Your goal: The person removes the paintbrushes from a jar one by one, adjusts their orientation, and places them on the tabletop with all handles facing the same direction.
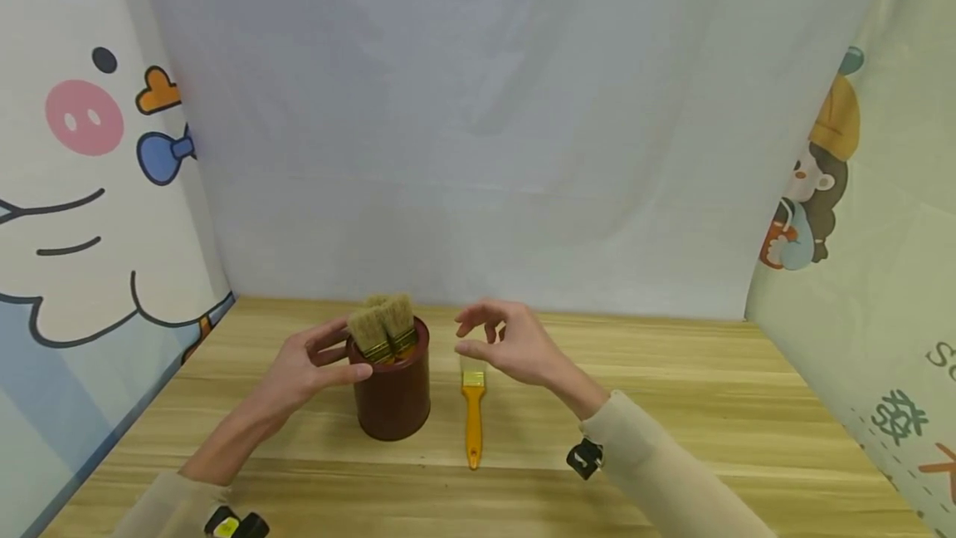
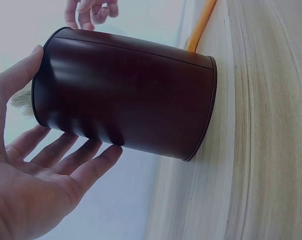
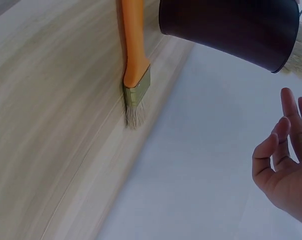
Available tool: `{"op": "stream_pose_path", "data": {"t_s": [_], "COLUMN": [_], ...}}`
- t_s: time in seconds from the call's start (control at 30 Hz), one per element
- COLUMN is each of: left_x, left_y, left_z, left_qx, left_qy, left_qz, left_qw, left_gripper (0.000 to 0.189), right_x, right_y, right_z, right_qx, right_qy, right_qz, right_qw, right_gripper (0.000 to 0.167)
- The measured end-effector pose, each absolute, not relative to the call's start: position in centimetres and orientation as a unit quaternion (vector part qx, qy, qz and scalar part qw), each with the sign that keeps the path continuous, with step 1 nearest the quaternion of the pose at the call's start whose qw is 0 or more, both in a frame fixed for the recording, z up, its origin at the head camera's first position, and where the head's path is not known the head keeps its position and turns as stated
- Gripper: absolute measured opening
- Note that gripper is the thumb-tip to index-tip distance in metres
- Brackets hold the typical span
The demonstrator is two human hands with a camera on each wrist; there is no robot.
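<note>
A dark brown cylindrical holder [image 1: 392,401] stands upright on the table, with paintbrushes [image 1: 382,328] in it, bristles up. My left hand [image 1: 302,368] grips the holder near its rim, thumb on one side and fingers [image 2: 93,167] along the other. To the right of the holder lies a single paintbrush [image 1: 474,413] with an orange handle, its bristles pointing away from me. Over the bristle end hovers my right hand [image 1: 515,343], fingers loosely bent and holding nothing. In the right wrist view, that paintbrush [image 3: 136,70] lies flat on the wood, apart from the fingers.
The wood-grain table [image 1: 672,413] runs back to a pale grey cloth [image 1: 478,123]. Cloths with cartoon prints hang at the left [image 1: 60,189] and right [image 1: 881,272] sides. A small black device [image 1: 586,458] is worn at the right sleeve.
</note>
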State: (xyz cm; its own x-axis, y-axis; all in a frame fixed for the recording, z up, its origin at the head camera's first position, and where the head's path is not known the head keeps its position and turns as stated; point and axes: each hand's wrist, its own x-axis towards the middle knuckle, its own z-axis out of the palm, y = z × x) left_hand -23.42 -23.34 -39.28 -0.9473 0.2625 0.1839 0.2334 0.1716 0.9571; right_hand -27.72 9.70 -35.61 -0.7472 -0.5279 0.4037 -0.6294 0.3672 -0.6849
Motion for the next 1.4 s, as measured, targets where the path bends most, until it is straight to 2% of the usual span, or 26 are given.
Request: {"op": "stream_pose_path", "data": {"t_s": [0.57, 1.1, 1.4], "left_x": [-23.4, -23.6, -23.5], "left_y": [-23.2, -23.3, -23.2], "left_z": [-39.5, -39.4, -39.3], "left_qx": [0.169, 0.177, 0.165], "left_qy": [0.756, 0.759, 0.763], "left_qz": [0.633, 0.626, 0.625], "left_qw": [0.007, 0.009, 0.018], "left_gripper": [0.079, 0.078, 0.08], "right_x": [-28.0, -28.9, -28.6], "right_y": [4.9, 2.9, 2.3], "right_z": [-35.0, -35.2, -35.3], "right_qx": [0.356, 0.325, 0.325], "right_qy": [-0.827, -0.839, -0.838], "right_qz": [0.427, 0.431, 0.43], "right_qw": [0.076, 0.069, 0.087], "right_gripper": [0.033, 0.038, 0.04]}}
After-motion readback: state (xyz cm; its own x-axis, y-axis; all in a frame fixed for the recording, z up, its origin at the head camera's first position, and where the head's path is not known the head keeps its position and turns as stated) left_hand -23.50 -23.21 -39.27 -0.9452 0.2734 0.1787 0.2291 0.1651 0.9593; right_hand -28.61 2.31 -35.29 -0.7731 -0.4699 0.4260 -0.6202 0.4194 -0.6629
